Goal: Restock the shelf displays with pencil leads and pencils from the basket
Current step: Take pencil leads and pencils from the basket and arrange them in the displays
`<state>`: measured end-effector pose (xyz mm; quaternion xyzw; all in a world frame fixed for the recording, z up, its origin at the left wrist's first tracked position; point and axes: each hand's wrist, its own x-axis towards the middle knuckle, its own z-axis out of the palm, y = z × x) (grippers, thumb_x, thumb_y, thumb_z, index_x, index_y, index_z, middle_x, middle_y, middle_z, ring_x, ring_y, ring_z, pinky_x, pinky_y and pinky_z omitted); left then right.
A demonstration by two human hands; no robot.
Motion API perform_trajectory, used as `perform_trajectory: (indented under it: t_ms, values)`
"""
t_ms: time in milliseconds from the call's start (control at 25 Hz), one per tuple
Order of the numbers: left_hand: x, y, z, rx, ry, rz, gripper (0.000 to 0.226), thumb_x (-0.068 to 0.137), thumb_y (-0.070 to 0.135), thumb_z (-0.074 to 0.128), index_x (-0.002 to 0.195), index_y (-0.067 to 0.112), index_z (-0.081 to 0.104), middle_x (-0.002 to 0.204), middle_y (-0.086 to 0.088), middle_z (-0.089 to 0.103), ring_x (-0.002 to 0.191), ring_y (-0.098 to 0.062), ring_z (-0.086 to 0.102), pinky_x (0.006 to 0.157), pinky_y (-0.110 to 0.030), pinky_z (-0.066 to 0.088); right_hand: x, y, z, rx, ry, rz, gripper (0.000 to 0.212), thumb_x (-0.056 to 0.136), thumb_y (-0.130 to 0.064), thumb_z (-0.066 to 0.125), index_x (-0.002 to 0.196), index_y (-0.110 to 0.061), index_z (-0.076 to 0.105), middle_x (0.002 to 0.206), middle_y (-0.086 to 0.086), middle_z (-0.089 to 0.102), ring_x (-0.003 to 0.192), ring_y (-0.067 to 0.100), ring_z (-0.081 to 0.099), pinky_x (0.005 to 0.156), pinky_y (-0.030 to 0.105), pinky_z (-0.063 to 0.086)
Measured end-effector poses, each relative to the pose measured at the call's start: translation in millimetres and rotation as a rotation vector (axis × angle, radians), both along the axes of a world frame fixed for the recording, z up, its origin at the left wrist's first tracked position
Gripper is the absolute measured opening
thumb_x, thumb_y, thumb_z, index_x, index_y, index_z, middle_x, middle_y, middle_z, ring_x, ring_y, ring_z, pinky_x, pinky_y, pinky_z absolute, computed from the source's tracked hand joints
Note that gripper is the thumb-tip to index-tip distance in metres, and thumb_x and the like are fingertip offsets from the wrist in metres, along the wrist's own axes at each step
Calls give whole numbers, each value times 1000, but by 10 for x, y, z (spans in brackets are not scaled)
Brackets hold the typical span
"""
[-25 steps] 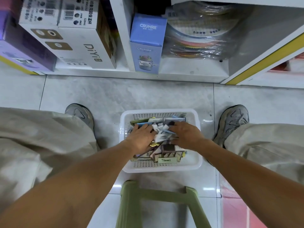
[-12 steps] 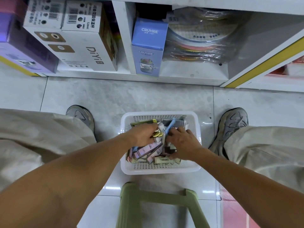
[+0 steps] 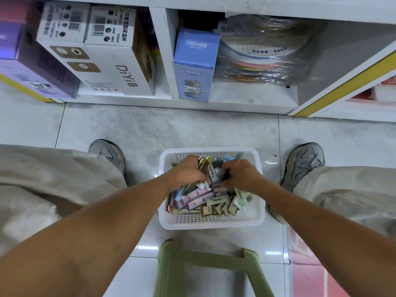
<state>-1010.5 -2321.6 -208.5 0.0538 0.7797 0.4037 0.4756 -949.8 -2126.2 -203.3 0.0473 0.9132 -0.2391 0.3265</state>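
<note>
Grey floor tiles [image 3: 150, 129] run up to a white shelf [image 3: 162, 52] holding a DiYi box [image 3: 111, 67], a blue CRUHRE box [image 3: 196, 65] and plastic-wrapped coloured goods [image 3: 259, 58]; a green stool [image 3: 210, 266] stands nearest the camera. Between the person's two shoes sits a white basket [image 3: 212, 222] heaped with small packs [image 3: 203, 200] of leads and pencils. Both hands are down in the heap: the left hand [image 3: 186, 172] has its fingers curled round a bunch of gold-edged packs, and the right hand [image 3: 240, 175] has curled fingers pinching packs just beside it.
</note>
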Motion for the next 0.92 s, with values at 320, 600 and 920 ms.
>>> perform_trajectory:
  t_ms: [320,600,920]
  values:
    - [6,-29,45,121,-149,196,34,78,2,78,110,7,68,101,-10,75,95,-25,72,88,-41,57,-110,58,32,-458,-49,-644,33,70,-10,90,95,-5,69,92,10,75,90,24,70,83,38,59]
    - [29,23,55,261,-421,531,36,77,2,80,111,1,70,104,-19,74,98,-35,71,90,-48,56,-74,-172,45,-830,-106,-1111,18,82,0,78,96,1,67,82,13,70,60,14,67,52,23,53]
    - [-237,69,553,230,-408,442,25,88,6,70,112,0,68,104,-21,73,94,-34,72,88,-50,56,-324,-64,472,-1039,-202,-1087,2,85,-7,75,87,-5,74,83,13,72,70,20,70,62,31,58]
